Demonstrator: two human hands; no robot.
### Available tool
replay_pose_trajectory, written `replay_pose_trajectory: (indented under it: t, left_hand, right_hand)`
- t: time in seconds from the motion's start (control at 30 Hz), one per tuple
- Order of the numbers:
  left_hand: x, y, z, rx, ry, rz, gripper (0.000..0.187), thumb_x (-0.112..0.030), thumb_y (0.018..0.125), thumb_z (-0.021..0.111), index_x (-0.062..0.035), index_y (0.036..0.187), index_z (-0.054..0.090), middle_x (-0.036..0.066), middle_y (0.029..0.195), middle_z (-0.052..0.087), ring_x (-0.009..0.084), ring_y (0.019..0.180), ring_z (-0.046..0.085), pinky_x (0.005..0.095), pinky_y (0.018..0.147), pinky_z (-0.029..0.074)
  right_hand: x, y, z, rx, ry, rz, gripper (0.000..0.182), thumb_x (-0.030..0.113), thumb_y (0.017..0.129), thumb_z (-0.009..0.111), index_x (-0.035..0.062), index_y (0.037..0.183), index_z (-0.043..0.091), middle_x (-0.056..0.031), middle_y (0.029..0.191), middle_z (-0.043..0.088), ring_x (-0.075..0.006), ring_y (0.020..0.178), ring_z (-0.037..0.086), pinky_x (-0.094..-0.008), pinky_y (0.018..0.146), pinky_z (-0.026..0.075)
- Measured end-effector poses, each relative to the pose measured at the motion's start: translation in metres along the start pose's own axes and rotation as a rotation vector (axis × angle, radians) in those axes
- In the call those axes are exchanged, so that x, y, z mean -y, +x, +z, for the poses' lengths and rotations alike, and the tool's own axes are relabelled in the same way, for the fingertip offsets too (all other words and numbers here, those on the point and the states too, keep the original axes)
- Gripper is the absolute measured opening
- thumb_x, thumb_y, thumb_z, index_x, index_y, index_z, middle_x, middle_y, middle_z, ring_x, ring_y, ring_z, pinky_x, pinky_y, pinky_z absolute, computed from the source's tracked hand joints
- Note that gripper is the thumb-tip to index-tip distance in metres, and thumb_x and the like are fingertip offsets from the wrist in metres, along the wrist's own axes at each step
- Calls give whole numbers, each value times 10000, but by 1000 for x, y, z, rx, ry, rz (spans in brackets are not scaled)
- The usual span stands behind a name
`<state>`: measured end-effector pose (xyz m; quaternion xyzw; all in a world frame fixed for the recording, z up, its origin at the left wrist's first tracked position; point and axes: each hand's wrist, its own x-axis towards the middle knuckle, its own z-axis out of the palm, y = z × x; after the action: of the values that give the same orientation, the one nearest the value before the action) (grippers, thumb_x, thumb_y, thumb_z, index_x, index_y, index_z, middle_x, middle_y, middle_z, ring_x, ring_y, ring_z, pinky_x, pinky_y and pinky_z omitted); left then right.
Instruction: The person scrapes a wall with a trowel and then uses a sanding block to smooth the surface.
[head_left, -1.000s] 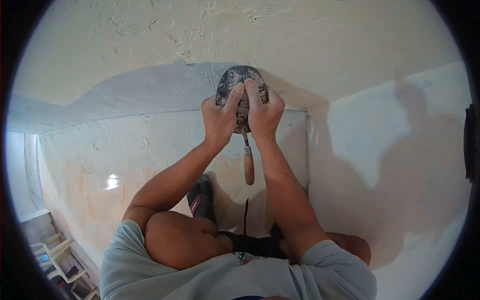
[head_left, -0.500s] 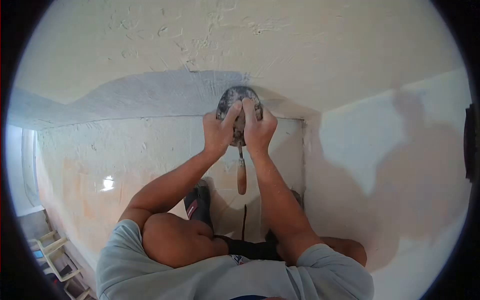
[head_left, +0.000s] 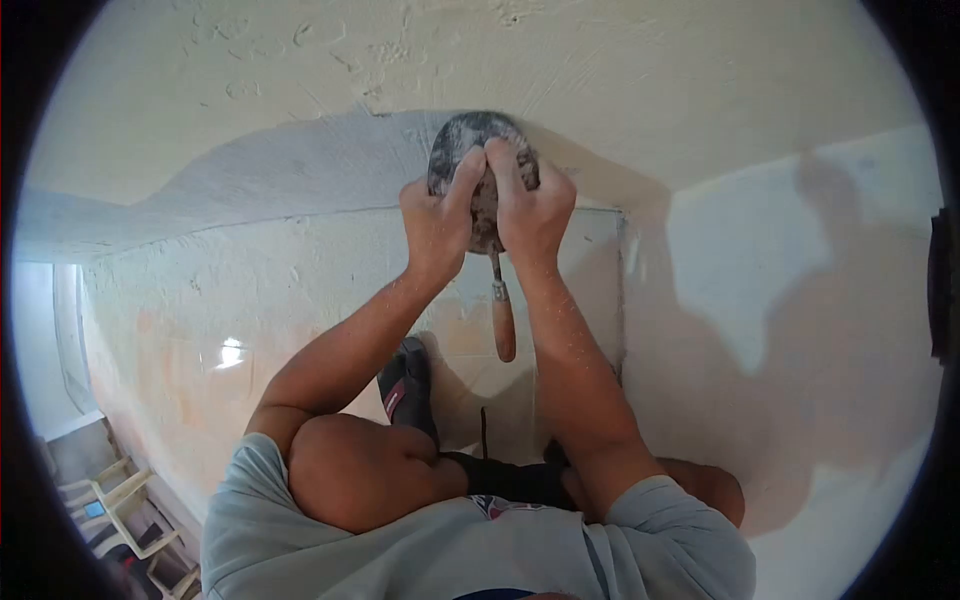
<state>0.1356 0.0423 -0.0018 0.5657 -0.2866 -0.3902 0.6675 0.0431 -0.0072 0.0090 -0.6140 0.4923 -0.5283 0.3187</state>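
A dark, rounded tool (head_left: 484,205) smeared with pale plaster lies against the wall, both my hands gripping it. My left hand (head_left: 440,215) wraps its left side, thumb pressed on the back. Around the right side, my right hand (head_left: 532,205) is closed with its thumb beside the other one. Below the tool hangs a trowel's wooden handle (head_left: 504,328), held by neither palm; how its blade sits between my hands is hidden. The tool's upper edge touches the border of a grey patch (head_left: 300,165) on the rough cream wall (head_left: 620,70).
Beneath the wall's lower edge is a smooth pale surface (head_left: 300,290). My shoe (head_left: 407,390) and bent knees are below my arms. A side wall (head_left: 740,300) with shadows stands at right. At lower left are pale plastic chairs (head_left: 125,495).
Both my hands have moved up the wall with the rounded tool, and the trowel handle has risen with it, tilting slightly. The view has shifted a little.
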Motion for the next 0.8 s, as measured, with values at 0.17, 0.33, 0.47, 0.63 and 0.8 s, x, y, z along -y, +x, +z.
replay_pose_trajectory:
  t: [0.17,0.33,0.47,0.63,0.8]
  left_hand:
    - [3,-6,2,-65,79,-20,327,-264,974,684,39,851,688,-28,757,614,53,716,512,285,595,469]
    - [-3,-3,4,-21,-49,-12,313,-250,992,671,37,869,691,-25,784,626,50,740,518,268,621,475]
    - [9,-2,6,-31,27,44,334,-252,977,686,44,822,684,-29,750,617,48,716,510,259,619,475]
    - [-4,-4,9,-44,25,-22,360,-262,967,693,49,787,663,-44,700,579,43,675,488,267,564,454]
    - [-2,-4,10,-39,75,48,345,-248,977,678,43,792,668,-42,724,593,43,697,497,259,590,459]
  right_hand:
    - [-14,-10,3,-12,106,74,371,281,850,784,-58,751,670,-158,627,641,-191,532,541,-353,570,482]
    - [4,-2,-1,-19,115,31,379,279,843,786,-56,732,650,-163,608,616,-193,522,502,-350,561,468]
    - [-10,-11,-1,-55,123,77,380,288,850,784,-47,734,647,-146,592,604,-159,531,487,-349,553,454]
    - [5,-1,-8,-22,100,74,397,306,851,787,-49,736,650,-139,610,620,-157,541,500,-351,566,466]
    - [3,1,-4,-29,56,85,421,327,841,785,-60,745,649,-167,616,609,-176,536,513,-356,572,473]
